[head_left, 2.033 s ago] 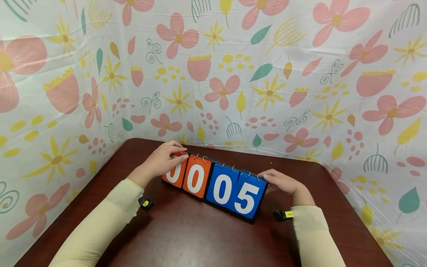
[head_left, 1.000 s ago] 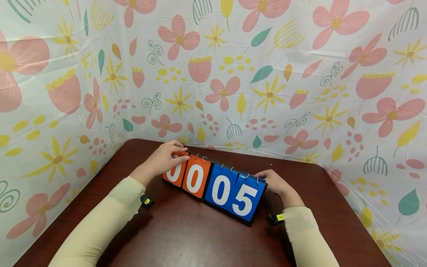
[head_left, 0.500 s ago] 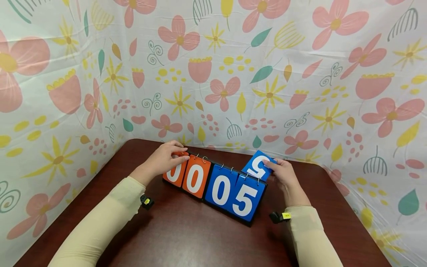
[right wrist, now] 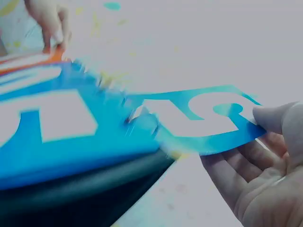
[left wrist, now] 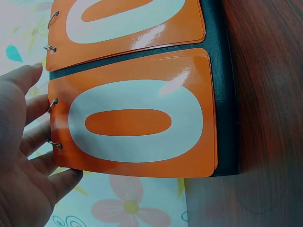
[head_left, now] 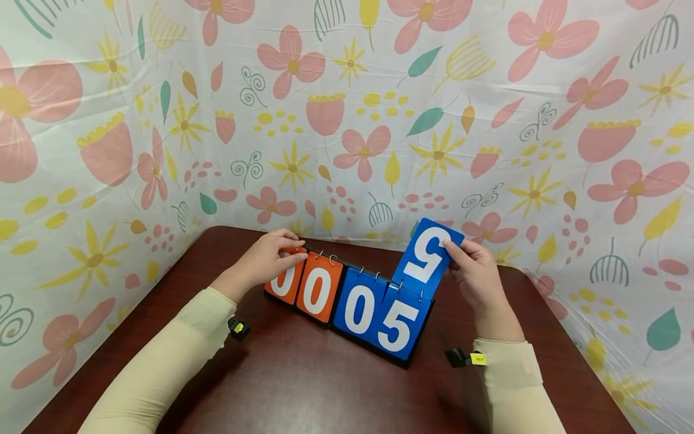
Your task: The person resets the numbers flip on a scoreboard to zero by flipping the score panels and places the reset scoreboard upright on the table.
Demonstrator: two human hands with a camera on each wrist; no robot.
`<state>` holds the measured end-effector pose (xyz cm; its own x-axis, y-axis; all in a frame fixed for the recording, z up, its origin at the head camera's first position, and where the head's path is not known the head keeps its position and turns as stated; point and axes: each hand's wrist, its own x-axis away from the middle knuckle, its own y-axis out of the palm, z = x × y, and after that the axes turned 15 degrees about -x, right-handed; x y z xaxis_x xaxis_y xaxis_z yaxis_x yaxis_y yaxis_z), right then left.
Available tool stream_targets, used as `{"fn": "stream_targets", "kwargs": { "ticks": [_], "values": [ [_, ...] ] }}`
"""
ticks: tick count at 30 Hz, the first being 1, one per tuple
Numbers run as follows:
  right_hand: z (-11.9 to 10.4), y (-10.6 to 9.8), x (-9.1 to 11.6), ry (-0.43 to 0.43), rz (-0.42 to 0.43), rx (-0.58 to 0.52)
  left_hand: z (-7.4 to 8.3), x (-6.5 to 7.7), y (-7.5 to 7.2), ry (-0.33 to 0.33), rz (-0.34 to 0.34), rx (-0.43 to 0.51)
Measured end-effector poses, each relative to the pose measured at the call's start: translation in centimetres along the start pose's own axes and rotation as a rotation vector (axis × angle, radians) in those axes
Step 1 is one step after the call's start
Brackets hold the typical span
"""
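A tabletop flip scoreboard [head_left: 332, 325] stands at an angle on the table. Two orange cards [head_left: 317, 287] showing 0 hang at its left, beside blue cards [head_left: 360, 301] reading 0 and 5. My left hand [head_left: 268, 259] holds its upper left end; in the left wrist view, fingers of the left hand [left wrist: 23, 137] reach behind the ringed edge. Above the rightmost rings, a blue number card [head_left: 425, 256] stands raised with its white 5 upside down. Thumb and fingers of my right hand [head_left: 479, 277] pinch that card's outer corner, also visible in the right wrist view.
The dark reddish wooden table [head_left: 303, 386] has its back edge close to a flower-printed cloth [head_left: 347, 120]. Small black wrist cameras [head_left: 238, 328] are worn at both sleeves.
My right hand has gone from behind the scoreboard's right end up and rightward, lifting the blue card above the rings. My left hand stays at the upper left end.
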<state>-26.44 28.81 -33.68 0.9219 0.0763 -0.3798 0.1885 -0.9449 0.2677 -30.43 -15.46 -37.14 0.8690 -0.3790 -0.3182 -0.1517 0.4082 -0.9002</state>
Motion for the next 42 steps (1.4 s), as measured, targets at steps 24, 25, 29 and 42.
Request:
{"fn": "stream_targets", "kwargs": {
  "ticks": [24, 25, 29, 42],
  "values": [
    [-4.6, 8.8, 6.7, 0.161, -0.886, 0.835, -0.2, 0.2, -0.1, -0.007, -0.003, -0.033],
    [-4.3, 9.0, 6.7, 0.16, -0.886, 0.858, -0.2, 0.2, -0.1, -0.006, -0.004, -0.034],
    [-3.3, 9.8, 6.7, 0.176, -0.896, 0.929, -0.1, 0.2, -0.2, 0.003, -0.002, -0.034],
    [-1.3, 11.2, 7.4, 0.22, -0.742, 1.254, -0.1, -0.1, -0.1, 0.01, -0.007, -0.025]
  ]
}}
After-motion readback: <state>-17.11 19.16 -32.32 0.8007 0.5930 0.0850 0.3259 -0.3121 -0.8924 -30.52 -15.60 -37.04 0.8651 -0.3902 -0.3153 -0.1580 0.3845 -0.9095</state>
